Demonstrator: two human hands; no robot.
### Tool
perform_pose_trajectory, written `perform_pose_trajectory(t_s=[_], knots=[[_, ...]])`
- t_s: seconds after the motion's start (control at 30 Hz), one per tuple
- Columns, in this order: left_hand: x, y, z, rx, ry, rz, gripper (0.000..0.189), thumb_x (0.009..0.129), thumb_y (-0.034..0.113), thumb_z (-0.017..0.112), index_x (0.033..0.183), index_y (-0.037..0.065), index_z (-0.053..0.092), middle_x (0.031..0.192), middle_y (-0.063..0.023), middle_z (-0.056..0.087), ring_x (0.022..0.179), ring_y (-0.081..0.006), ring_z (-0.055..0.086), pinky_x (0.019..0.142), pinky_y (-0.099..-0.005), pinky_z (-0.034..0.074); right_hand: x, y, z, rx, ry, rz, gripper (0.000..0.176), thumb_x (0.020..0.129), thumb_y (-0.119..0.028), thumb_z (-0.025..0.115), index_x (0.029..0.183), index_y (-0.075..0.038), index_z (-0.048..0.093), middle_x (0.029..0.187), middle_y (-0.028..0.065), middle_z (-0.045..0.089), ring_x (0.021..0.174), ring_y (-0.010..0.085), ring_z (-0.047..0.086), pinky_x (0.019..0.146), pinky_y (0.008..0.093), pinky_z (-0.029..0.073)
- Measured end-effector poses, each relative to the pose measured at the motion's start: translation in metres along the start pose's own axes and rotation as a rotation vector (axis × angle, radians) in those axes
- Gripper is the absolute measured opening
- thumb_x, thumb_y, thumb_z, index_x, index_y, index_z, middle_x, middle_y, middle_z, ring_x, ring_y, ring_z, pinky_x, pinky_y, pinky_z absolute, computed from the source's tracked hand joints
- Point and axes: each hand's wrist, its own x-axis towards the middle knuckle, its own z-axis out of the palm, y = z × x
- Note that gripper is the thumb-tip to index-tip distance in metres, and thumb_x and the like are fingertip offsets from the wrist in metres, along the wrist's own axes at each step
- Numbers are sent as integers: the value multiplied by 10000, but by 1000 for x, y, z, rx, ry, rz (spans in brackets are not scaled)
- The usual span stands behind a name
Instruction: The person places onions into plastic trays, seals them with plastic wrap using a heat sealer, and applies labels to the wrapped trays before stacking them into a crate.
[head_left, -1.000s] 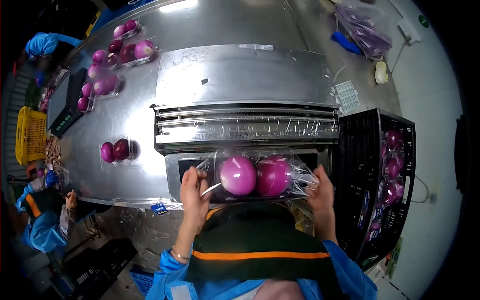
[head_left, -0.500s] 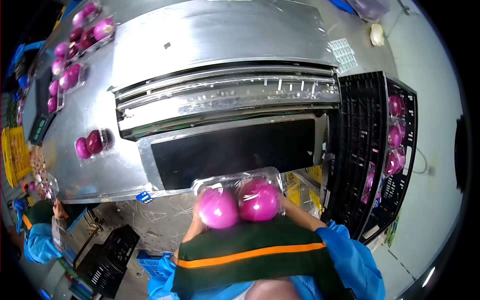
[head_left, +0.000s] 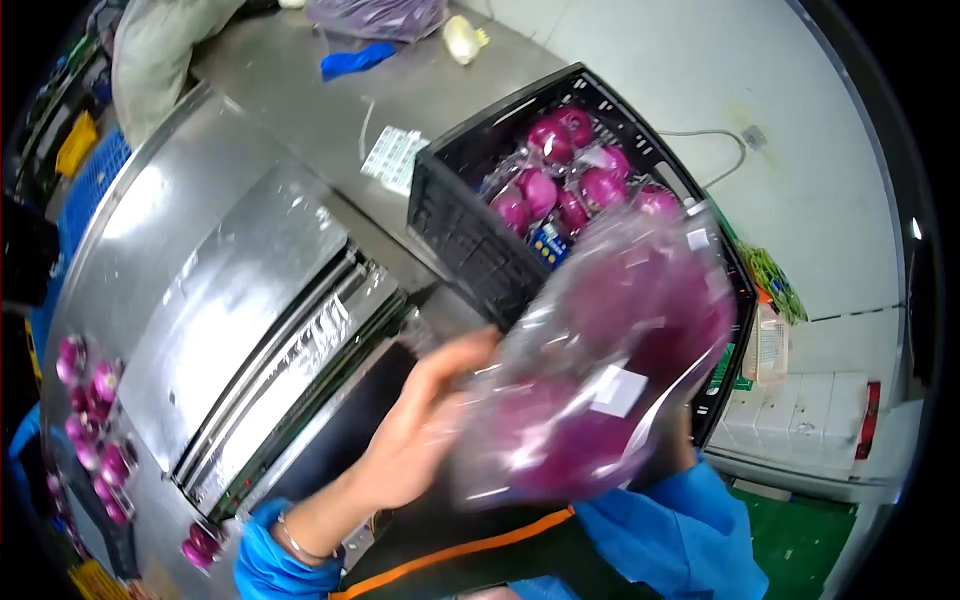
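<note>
Clear plastic packs of purple onions (head_left: 600,370) are held up close to the camera, blurred, with a white label on the film. My left hand (head_left: 415,430) is at their left edge, fingers stretched out and apart; its fingertips meet the film's edge. My right hand is behind the packs, supporting them from the right; only a little skin near the wrist (head_left: 686,430) shows above the blue sleeve. Just beyond the packs stands a black crate (head_left: 470,225) holding several wrapped purple onions (head_left: 540,190).
A metal wrapping machine (head_left: 290,370) lies left of the crate. More packed onions (head_left: 100,400) sit at the far left. Behind are a label sheet (head_left: 395,158), a blue item (head_left: 357,61) and a pale vegetable (head_left: 463,40). Green vegetables (head_left: 772,278) lie beyond the crate.
The view has swung right, toward the crate. The onions have risen from the machine's front edge to near the camera, and my left hand has spread at their side.
</note>
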Motion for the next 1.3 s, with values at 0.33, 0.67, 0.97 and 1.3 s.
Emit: perform_pose_trajectory(t_s=[0.33,0.67,0.97,1.3], knots=[[243,-87,26,1521,-748,362,541,735,203,614,1240,83,462,1308,-107,419,1246,-262,348,1020,-403,265,92,-35,-136,-163,410,-198,483,887,-410,444,1217,-57,454,1163,145,523,1048,291,529,900,439,440],[291,-56,-23,1981,-886,85,311,727,188,602,1021,102,550,912,-8,607,849,-143,592,898,-266,298,163,41,-120,319,622,259,627,865,-583,337,1283,-119,396,1292,118,440,1185,298,425,1016,502,287],[291,-55,-12,1784,-832,-61,209,706,192,603,898,132,656,890,-56,654,895,-175,607,915,-345,337,164,18,-90,257,514,445,479,880,-387,475,1236,-70,439,1243,111,484,1159,283,444,999,458,318],[110,52,-59,1502,250,845,134,710,198,549,751,88,614,811,-72,600,804,-227,523,797,-404,350,182,12,-150,-344,444,322,282,883,-323,485,912,-74,613,823,49,567,657,126,534,589,264,456]])
